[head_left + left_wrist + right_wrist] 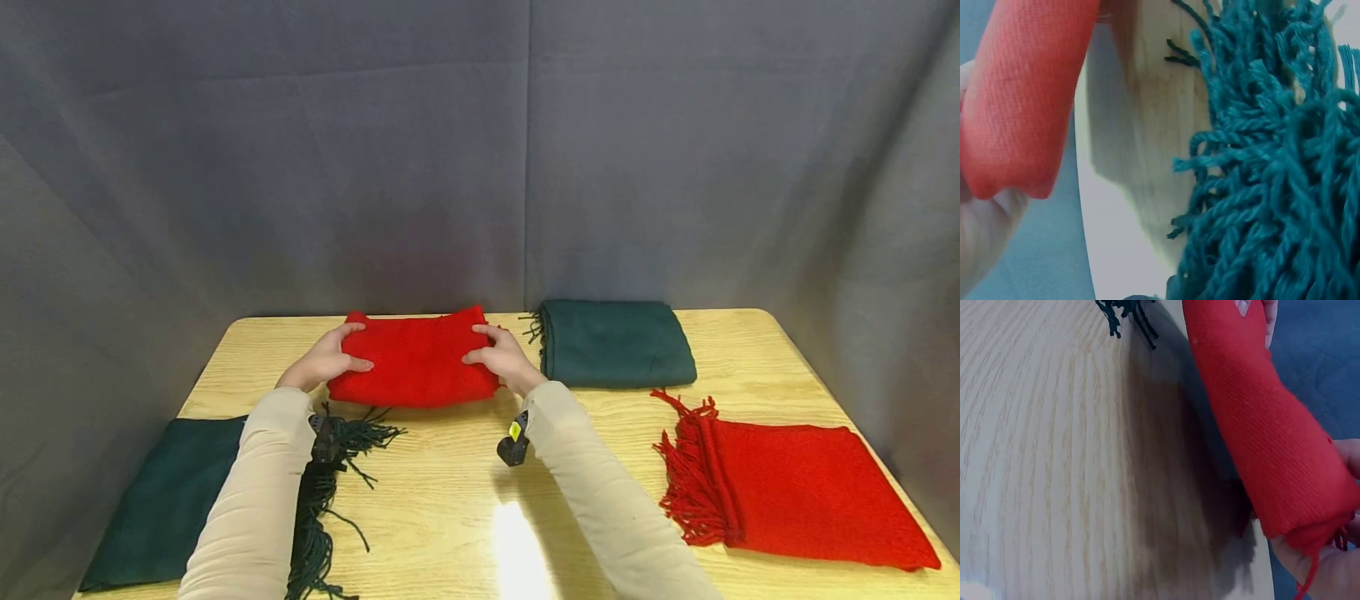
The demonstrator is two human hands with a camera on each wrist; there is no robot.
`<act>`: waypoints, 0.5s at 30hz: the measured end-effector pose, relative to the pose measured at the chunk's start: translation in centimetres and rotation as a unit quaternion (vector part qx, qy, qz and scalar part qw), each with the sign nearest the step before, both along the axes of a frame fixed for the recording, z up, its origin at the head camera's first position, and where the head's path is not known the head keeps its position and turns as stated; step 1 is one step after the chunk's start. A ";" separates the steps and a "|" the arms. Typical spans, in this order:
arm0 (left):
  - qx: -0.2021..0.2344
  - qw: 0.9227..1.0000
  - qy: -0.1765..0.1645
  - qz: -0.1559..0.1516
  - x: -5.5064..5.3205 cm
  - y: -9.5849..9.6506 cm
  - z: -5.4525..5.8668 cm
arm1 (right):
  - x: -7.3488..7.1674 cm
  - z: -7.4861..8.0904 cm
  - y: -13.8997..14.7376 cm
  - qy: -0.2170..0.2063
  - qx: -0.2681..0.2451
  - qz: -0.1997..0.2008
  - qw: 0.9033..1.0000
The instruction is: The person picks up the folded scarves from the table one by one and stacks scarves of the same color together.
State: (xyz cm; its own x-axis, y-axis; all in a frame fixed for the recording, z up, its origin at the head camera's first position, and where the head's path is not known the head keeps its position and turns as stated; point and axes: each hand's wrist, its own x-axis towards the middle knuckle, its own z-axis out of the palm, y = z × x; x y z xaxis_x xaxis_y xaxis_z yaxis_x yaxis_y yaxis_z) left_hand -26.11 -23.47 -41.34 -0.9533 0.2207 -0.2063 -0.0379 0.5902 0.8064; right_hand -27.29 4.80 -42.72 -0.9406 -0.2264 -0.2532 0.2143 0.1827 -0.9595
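Observation:
A folded red scarf hangs a little above the back of the table, with a gap and a shadow beneath it in the wrist views. My left hand grips its left end, thumb on the near face. At the opposite end my right hand holds it the same way, and short red fringe strands dangle by that palm in the right wrist view. Seen from the left wrist, the scarf's rounded end covers most of the left fingers. Folded layers of the red cloth stretch between both hands.
On the left lies a folded dark green scarf, its fringe under my left forearm. Another folded dark green scarf sits at the back right. A second red scarf lies at the right edge. Grey curtains surround the wooden table.

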 end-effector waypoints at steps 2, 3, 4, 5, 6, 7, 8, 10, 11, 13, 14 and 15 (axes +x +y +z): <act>0.000 1.000 0.005 -0.001 0.0 0.0 0.3 | 0.0 0.3 0.1 -0.011 -0.010 0.001 1.000; -0.001 1.000 0.010 -0.003 -0.1 0.0 0.4 | -0.1 0.4 0.2 -0.016 -0.012 0.001 1.000; 0.000 1.000 0.013 -0.005 -0.1 0.1 0.5 | -0.1 0.5 0.3 -0.015 -0.010 0.000 1.000; 0.002 1.000 0.016 -0.005 -0.2 0.1 0.7 | -0.2 0.6 0.4 -0.016 -0.010 -0.001 1.000; 0.004 1.000 0.019 -0.006 -0.3 0.2 0.8 | -0.2 0.8 0.4 -0.015 -0.010 -0.002 1.000; 0.004 1.000 0.021 -0.005 -0.3 0.2 0.9 | -0.3 0.9 0.5 -0.015 -0.009 -0.003 1.000; 0.004 1.000 0.023 -0.005 -0.3 0.3 1.0 | -0.3 1.0 0.6 -0.013 -0.007 -0.004 1.000; 0.003 1.000 0.026 -0.006 -0.4 0.3 1.2 | -0.3 1.3 0.6 -0.014 -0.008 -0.005 1.000; 0.002 1.000 0.026 -0.005 -0.3 0.3 1.3 | -0.3 1.4 0.6 -0.020 -0.012 -0.006 1.000; -0.001 1.000 0.028 -0.004 -0.3 0.3 1.5 | -0.3 1.6 0.7 -0.018 -0.012 -0.005 1.000; -0.002 1.000 0.030 -0.002 -0.3 0.2 1.6 | -0.3 1.7 0.6 -0.014 -0.010 -0.004 1.000; -0.002 0.999 0.032 -0.001 -0.3 0.2 1.6 | -0.3 1.9 0.6 -0.010 -0.009 -0.004 1.000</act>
